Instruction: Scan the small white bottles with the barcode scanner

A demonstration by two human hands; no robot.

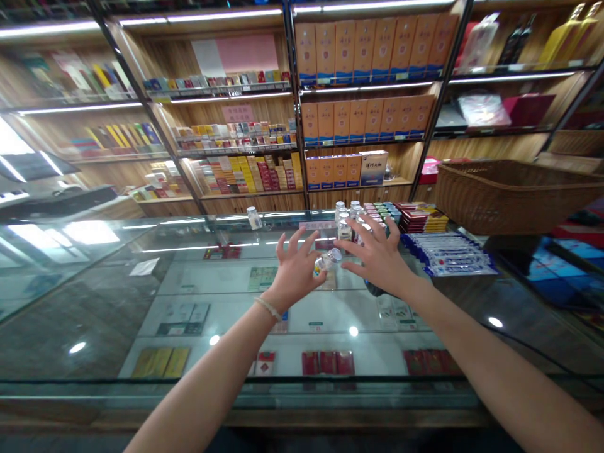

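My left hand (295, 267) reaches over the glass counter (141, 296) with its fingers spread, and a small clear bottle (327, 260) rests between its thumb and forefinger. My right hand (377, 255) is just right of that bottle, fingers stretched out and apart, nothing in it. Right behind both hands stands a cluster of several similar small bottles (348, 217). One more small bottle (253, 218) stands alone farther left on the glass.
A wicker basket (509, 195) sits at the right of the counter. Blue-and-white packets (448, 253) and small coloured boxes (415, 217) lie beside the bottles. Shelves of orange boxes (372, 44) and cigarette packs (250, 173) line the back wall. Cartons show under the glass.
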